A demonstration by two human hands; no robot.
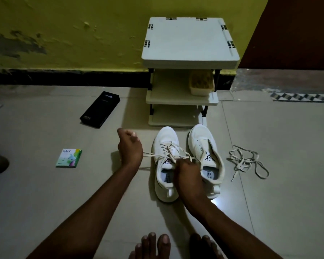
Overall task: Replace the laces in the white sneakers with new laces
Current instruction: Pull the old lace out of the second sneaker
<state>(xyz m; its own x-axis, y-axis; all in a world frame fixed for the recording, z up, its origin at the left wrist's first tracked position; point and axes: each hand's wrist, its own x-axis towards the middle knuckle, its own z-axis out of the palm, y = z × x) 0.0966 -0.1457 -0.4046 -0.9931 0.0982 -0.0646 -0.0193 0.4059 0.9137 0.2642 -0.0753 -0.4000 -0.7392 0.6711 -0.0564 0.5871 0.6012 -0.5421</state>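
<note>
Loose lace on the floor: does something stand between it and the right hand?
Yes: the unlaced sneaker stands between the right hand, which is at the other sneaker, and the loose lace.

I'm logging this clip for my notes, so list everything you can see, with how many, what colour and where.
sneakers: two, white, side by side on floor
threaded lace: one, off-white, in the sneaker on the view's left
loose lace: one, off-white, floor right of sneakers
rack: one, white, beyond sneakers
tub: one, cream, rack's middle shelf
box: one, black, floor far left
packet: one, green-white, floor left
feet: two, bare, bottom edge
left hand: one, holds threaded lace's end
right hand: one, grips threaded lace at tongue
</note>
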